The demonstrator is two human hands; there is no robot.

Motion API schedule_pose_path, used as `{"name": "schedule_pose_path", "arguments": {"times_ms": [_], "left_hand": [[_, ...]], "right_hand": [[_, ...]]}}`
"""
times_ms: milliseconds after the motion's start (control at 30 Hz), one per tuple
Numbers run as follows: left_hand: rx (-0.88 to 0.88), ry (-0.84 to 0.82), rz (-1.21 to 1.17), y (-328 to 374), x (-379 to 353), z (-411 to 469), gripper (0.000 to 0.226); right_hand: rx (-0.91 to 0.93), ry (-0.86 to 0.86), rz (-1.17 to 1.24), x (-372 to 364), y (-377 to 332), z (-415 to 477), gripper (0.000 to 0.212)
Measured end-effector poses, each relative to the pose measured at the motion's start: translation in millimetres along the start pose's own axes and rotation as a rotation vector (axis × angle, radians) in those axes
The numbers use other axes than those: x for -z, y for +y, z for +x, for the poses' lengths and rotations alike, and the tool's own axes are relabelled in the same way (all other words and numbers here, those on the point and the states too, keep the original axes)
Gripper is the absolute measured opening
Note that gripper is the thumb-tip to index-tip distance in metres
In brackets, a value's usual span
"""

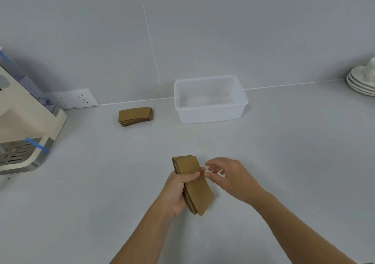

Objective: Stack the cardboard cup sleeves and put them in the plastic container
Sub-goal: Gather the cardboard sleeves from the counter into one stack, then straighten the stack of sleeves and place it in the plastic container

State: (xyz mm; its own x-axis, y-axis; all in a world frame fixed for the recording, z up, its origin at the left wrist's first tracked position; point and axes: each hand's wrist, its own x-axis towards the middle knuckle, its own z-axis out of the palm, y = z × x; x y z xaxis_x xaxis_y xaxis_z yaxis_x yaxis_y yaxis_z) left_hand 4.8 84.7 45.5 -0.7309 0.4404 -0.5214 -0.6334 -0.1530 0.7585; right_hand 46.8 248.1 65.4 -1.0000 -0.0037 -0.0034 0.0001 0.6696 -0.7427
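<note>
My left hand (176, 190) grips a stack of brown cardboard cup sleeves (195, 188) above the counter, thumb across the top sleeve. My right hand (231, 177) hovers just right of the stack with fingers spread, its fingertips at the stack's right edge, holding nothing. A second stack of sleeves (135, 116) lies flat on the counter near the back wall. The translucent plastic container (211, 115) stands to the right of that stack, lidless, with nothing visible inside.
A cream coffee machine (22, 130) with blue tape occupies the left side. A white wall socket (75, 99) sits behind it. Stacked white saucers (361, 81) stand at the far right. The grey counter (294, 142) meets the tiled wall behind the container.
</note>
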Motion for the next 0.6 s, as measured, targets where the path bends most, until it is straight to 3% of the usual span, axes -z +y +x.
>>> {"name": "schedule_pose_path", "arguments": {"times_ms": [200, 433, 600], "left_hand": [[0.061, -0.122, 0.065, 0.2, -0.6, -5.5, 0.046], [0.100, -0.257, 0.168, 0.6, -6.8, -12.2, 0.051], [0.117, -0.288, 0.202, -1.2, -11.7, -17.2, 0.055]], "right_hand": [[-0.027, -0.035, 0.160, 15.3, -2.1, 16.1, 0.032], [-0.037, -0.294, 0.257, 23.1, -7.5, 24.7, 0.044], [-0.053, -0.498, 0.345, 23.2, -7.5, 23.0, 0.036]]}}
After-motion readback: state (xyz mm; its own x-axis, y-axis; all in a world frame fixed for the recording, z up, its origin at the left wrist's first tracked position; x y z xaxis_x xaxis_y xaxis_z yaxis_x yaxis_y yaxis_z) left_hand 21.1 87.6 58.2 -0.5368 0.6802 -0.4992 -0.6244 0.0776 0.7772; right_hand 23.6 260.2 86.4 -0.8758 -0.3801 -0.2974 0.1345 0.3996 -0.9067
